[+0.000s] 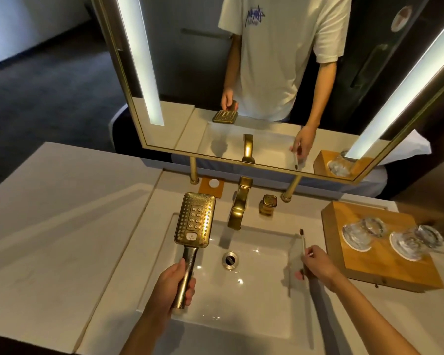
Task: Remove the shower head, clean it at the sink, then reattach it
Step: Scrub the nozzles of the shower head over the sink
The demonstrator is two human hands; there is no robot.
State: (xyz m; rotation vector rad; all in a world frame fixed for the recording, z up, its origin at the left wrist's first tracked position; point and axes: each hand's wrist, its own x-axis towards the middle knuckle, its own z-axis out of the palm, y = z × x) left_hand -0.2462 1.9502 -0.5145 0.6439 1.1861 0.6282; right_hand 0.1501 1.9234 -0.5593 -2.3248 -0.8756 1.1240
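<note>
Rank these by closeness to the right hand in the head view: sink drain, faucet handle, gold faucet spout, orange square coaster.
From the right hand, which holds a toothbrush:
1. Sink drain, to its left in the basin.
2. Faucet handle, behind the basin.
3. Gold faucet spout, left of the handle.
4. Orange square coaster, far back left.

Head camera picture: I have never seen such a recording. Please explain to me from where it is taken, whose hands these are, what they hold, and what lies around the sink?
There is no machine here. A person wears one wide camera on the head, looking down at their own two hands; the mirror shows the same person from the front.

The left hand holds a gold shower head by its handle, nozzle face up, over the white sink. The right hand pinches a thin toothbrush, bristles pointing away.

Behind the sink stand a gold faucet and its square gold knob. To the right, a wooden tray carries two glass tumblers lying on their sides.
</note>
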